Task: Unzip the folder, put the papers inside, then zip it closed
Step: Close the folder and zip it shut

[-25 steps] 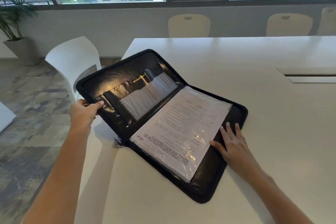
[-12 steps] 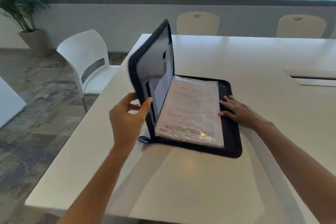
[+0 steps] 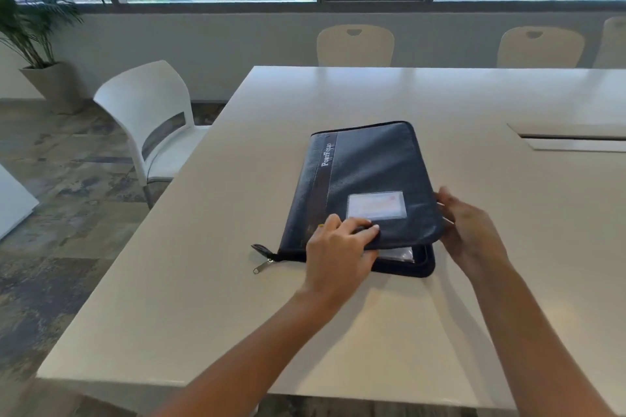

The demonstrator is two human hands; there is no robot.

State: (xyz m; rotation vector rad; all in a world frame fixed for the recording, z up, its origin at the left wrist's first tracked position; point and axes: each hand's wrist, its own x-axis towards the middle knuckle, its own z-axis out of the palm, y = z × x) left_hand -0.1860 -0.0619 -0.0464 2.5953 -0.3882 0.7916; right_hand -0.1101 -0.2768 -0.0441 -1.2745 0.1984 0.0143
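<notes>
The left hand (image 3: 338, 249) lies on the near edge of the folder (image 3: 366, 179), fingers spread flat on the cover and thumb seemingly tucked under its lip, pressing the flap down so the two halves meet. The zipper pull (image 3: 261, 268) lies slack on the table (image 3: 189, 298) at the folder's near left corner, just left of that hand; the zip is evidently not yet run. At the near right corner the cover stands slightly proud, and a sliver of the papers (image 3: 401, 252) shows in the gap. The right hand (image 3: 469, 230) cups the right edge, fingers curled loosely against it, judged to be squaring the halves; a firm grasp cannot be confirmed. The folder rests near the table's left side, spine leftward, clear label pocket (image 3: 376, 206) uppermost. Beyond stands a white chair (image 3: 149, 118)
</notes>
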